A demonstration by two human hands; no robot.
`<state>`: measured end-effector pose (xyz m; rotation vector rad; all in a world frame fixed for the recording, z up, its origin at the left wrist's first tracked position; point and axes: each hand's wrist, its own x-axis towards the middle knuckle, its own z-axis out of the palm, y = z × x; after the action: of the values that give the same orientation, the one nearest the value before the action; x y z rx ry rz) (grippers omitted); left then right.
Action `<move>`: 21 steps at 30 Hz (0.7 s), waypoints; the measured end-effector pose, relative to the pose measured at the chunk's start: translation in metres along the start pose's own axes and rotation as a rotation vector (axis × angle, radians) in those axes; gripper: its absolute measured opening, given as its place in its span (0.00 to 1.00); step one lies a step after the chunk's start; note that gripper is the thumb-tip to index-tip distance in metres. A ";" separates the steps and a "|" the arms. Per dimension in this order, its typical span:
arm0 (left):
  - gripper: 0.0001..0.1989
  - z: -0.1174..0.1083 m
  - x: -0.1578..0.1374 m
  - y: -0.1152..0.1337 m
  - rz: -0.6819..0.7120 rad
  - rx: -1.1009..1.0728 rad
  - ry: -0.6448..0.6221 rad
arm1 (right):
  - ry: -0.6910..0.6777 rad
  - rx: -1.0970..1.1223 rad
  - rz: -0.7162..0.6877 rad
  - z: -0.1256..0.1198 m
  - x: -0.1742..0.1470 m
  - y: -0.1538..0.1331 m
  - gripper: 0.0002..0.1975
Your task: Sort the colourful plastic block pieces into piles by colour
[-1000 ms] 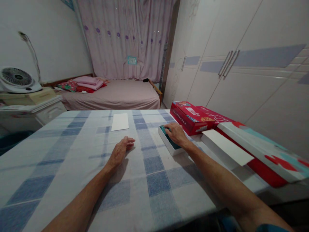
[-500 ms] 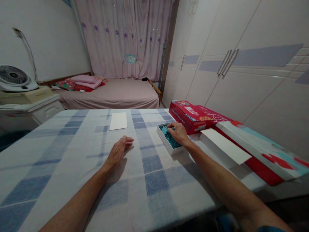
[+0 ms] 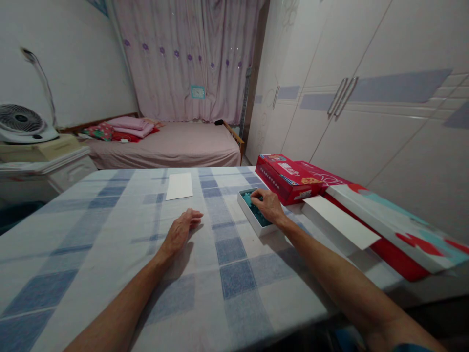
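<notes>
A shallow white box [image 3: 250,213] on the table holds a heap of small teal puzzle pieces [image 3: 261,215] with knobbly edges. My right hand [image 3: 268,204] reaches over it from the right, thumb and fingers pinched together at a teal puzzle piece [image 3: 246,198] near the box's far end. The hand covers part of the heap. On the cloth left of the box, my left hand [image 3: 180,230] lies on its side, fingers loosely stretched and nothing in them. Beyond it is a flat white rectangular board [image 3: 179,186].
A checked blue-and-white cloth [image 3: 120,254] covers the table. Red boxes [image 3: 289,178] stand along the right side, with a white box lid [image 3: 342,222] leaning by them. A long white, red and blue package [image 3: 395,225] lies further right. Behind are a bed [image 3: 190,142] and wardrobe.
My right hand has shifted slightly left within the box, its fingertips still pinched. My left hand stays where it was. The whole view has tilted up a little.
</notes>
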<state>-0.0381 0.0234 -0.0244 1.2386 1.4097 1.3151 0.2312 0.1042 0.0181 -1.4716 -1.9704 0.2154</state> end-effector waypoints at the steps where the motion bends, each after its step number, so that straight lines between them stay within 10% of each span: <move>1: 0.44 0.000 0.000 0.000 0.001 0.006 -0.001 | 0.010 0.032 0.010 -0.002 0.001 0.001 0.06; 12: 0.40 -0.001 0.000 -0.002 0.011 -0.014 -0.008 | 0.049 0.403 0.174 -0.008 0.011 0.023 0.11; 21: 0.39 -0.001 0.000 -0.003 0.023 0.033 -0.018 | 0.047 0.157 0.072 -0.013 0.006 0.019 0.12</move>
<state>-0.0393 0.0236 -0.0275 1.2890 1.4128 1.2976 0.2535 0.1133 0.0214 -1.4342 -1.8217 0.3561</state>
